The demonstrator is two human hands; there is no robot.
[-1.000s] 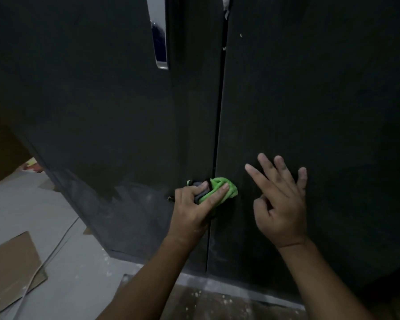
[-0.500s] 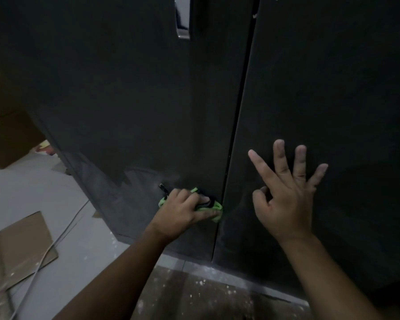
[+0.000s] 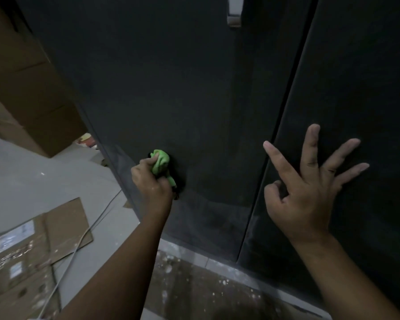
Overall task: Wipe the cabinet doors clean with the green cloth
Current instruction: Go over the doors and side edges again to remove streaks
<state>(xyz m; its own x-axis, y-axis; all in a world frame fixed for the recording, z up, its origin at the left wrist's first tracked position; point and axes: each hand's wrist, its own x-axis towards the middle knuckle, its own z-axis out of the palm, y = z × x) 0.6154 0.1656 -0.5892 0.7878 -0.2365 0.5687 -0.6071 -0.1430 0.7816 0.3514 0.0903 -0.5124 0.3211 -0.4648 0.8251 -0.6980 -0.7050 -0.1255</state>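
Left hand (image 3: 151,183), clutching green cloth (image 3: 161,160), now nears the left door's (image 3: 183,88) outer edge, likely completing this pass; right hand (image 3: 307,192) braces, splayed.

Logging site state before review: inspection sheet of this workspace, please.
Surface: left cabinet door dark, paler dusty band near its bottom; right cabinet door beside it, thin gap between.
Job's things: green cloth bunched, pressed on the left door's lower part.
Clutter: flattened cardboard on the floor; cardboard boxes stacked at left.
Hands: left hand grips the cloth; right hand open, fingers spread on the right door.
Cables: white cable crosses the floor and the cardboard.
Surroundings: grey floor, speckled below the doors; dim light.
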